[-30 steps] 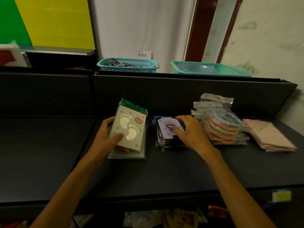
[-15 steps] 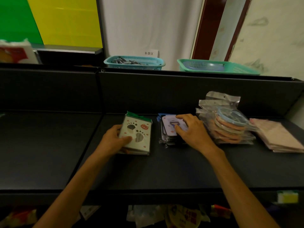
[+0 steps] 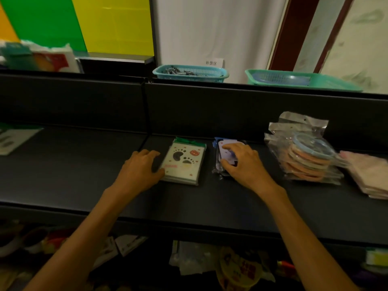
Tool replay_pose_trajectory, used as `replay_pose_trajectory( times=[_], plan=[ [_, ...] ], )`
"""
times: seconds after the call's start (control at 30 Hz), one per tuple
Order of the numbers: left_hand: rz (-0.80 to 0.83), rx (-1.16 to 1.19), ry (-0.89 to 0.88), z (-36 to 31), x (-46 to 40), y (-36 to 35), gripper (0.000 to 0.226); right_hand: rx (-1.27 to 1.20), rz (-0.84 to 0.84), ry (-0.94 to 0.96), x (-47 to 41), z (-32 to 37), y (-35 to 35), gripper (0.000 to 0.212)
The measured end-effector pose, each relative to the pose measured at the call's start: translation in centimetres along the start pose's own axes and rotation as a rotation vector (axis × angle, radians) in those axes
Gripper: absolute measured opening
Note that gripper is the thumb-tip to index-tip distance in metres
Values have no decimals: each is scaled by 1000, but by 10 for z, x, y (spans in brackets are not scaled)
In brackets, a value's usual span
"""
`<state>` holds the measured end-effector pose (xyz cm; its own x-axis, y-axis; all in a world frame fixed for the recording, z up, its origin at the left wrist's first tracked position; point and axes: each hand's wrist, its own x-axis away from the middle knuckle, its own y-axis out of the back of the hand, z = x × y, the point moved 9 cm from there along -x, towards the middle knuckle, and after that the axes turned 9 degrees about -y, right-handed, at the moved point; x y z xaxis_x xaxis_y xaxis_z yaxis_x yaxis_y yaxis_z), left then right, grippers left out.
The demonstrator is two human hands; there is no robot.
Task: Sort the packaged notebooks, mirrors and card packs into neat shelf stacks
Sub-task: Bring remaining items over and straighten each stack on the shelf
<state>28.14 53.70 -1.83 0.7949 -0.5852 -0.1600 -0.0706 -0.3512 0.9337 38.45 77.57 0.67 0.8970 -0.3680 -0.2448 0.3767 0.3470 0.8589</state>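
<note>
Head view: left hand (image 3: 139, 172) lies flat on the shelf (image 3: 63, 164), fingers loosely spread, thumb touching the notebook stack (image 3: 184, 162) just to its right. Right hand (image 3: 244, 164) curls over the card packs (image 3: 225, 152), seemingly gripping them; the mirrors (image 3: 308, 156) sit just beyond.

Dark shelf (image 3: 210, 208), left hand (image 3: 138, 171) touching the notebook stack's (image 3: 184, 162) left edge, right hand (image 3: 243, 164) curled over card packs (image 3: 225, 149), bagged mirrors (image 3: 308, 154) further right
</note>
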Motion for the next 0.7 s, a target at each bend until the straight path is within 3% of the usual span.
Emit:
replay_pose_trajectory(
  times=[0.33,0.7],
  plan=[
    [-63,-161,58,49,39,34,64,33,84,138,4,79,-39,47],
    [-66,-176,138,179,112,91,61,58,126,201,16,224,-119,47]
  ],
)
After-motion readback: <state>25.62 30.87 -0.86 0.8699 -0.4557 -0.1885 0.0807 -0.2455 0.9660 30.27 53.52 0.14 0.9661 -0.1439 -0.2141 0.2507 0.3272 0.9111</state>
